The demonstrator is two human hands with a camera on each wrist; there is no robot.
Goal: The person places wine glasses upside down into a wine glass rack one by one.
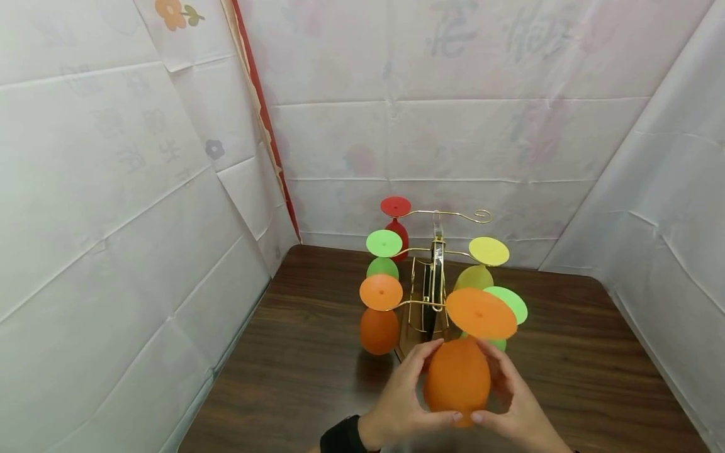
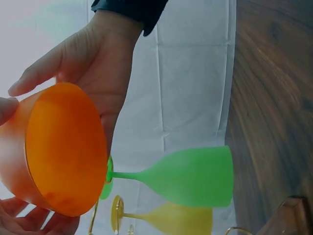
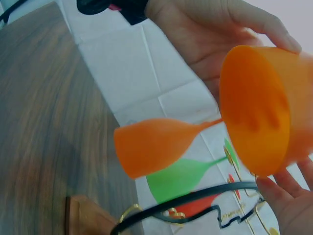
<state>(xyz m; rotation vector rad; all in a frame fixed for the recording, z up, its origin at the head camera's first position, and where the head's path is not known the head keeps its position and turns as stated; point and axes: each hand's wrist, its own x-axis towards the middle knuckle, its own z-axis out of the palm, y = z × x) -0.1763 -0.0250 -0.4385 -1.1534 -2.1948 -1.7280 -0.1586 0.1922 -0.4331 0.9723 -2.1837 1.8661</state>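
An orange goblet (image 1: 457,377) is upside down between my two hands, its round foot (image 1: 481,313) on top. My left hand (image 1: 402,399), with a black band at the wrist, grips the bowl from the left. Gripping the same bowl from the right is my right hand (image 1: 521,406). Both thumbs lie on the near side of the bowl, their tips close together. In the left wrist view the bowl's open mouth (image 2: 68,152) faces the table. The goblet's foot overlaps the foot of a green goblet (image 1: 506,304) and the end of the gold wire rack (image 1: 435,277).
On the rack's left hang red (image 1: 395,206), green (image 1: 384,243) and orange (image 1: 381,292) goblets, upside down. A yellow goblet (image 1: 489,251) hangs at the right. Underneath is a dark wooden table (image 1: 294,352). White sheets (image 1: 442,138) enclose the back and sides.
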